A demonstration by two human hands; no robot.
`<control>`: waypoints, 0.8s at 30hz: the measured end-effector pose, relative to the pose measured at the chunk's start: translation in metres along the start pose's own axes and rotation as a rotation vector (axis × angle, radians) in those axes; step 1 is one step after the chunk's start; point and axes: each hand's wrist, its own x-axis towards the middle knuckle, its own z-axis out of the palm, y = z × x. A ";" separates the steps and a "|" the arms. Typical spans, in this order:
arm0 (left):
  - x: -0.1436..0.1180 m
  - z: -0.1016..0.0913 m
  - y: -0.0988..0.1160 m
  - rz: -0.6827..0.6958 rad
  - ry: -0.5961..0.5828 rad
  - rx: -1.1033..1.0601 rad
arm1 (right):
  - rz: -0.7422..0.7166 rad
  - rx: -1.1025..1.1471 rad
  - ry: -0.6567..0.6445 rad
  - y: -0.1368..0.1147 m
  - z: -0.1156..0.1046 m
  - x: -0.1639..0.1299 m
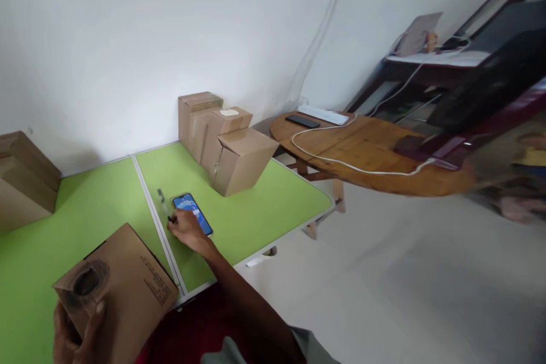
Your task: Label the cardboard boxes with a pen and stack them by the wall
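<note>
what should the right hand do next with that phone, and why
Probably close the fingers and lift. The right hand rests on the lit phone lying flat on the green table, not yet gripping it, while the left hand holds a roll of tape against the cardboard box.

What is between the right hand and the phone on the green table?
Nothing visible. The right hand already rests on the near end of the phone, which lies flat on the green table. A pen lies just beside them, not between. The left hand holds a roll of tape against a flat cardboard box.
</note>
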 end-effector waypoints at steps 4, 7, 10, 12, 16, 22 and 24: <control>-0.017 0.022 0.007 -0.021 -0.023 -0.094 | -0.139 0.352 -0.046 -0.012 -0.025 -0.031; -0.035 0.041 0.018 -0.011 -0.063 -0.142 | -0.264 0.856 -0.173 -0.029 -0.031 -0.068; -0.051 0.054 0.027 0.044 -0.101 -0.195 | -0.291 1.087 -0.237 -0.038 -0.024 -0.100; -0.057 0.058 0.029 0.097 -0.125 -0.214 | -0.315 1.025 -0.221 -0.039 -0.018 -0.114; -0.062 0.059 0.026 0.151 -0.129 -0.218 | -0.395 0.855 -0.195 -0.035 -0.011 -0.127; -0.073 0.061 0.035 0.094 -0.148 -0.232 | -0.478 0.713 -0.116 -0.034 -0.011 -0.129; -0.075 0.062 0.038 0.119 -0.148 -0.220 | -0.514 0.644 -0.091 -0.034 -0.012 -0.129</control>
